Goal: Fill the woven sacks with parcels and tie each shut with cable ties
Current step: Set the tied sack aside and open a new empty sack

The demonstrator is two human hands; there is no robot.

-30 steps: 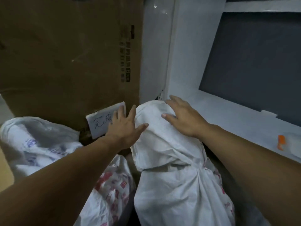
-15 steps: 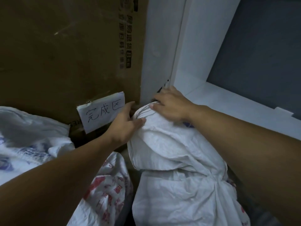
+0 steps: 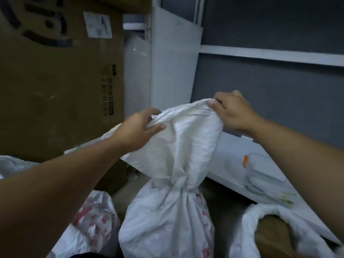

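Both my hands are up on the loose top flap of the white woven sack (image 3: 167, 220) in front of me: my left hand (image 3: 137, 129) has the left corner bunched between thumb and curled fingers, and my right hand (image 3: 232, 110) pinches the right edge of the flap, knuckles turned away from me. Between them the fabric is stretched out wide and held high. Below my grip the sack's neck (image 3: 183, 189) is gathered tight into a narrow waist, and the belly under it bulges full and stands on the floor, so I judge this one filled and cinched; I can't make out the cable tie itself in the folds, so I won't swear it is on. To the left, low down, another white sack with red print (image 3: 93, 220) lies slumped against mine, and I can't tell whether it is tied. At the lower right a third sack (image 3: 247, 229) gapes open with a brown cardboard parcel (image 3: 270, 235) showing inside its rolled rim, so that one looks loaded in part and not yet closed. Behind everything a big cardboard box (image 3: 55, 90) leans on the left, with a white panel (image 3: 173, 67) beside it and a white ledge (image 3: 232, 157) running along the grey wall. So by my reckoning: one sack about finished in my grip, at least one open sack left to top up and tie.
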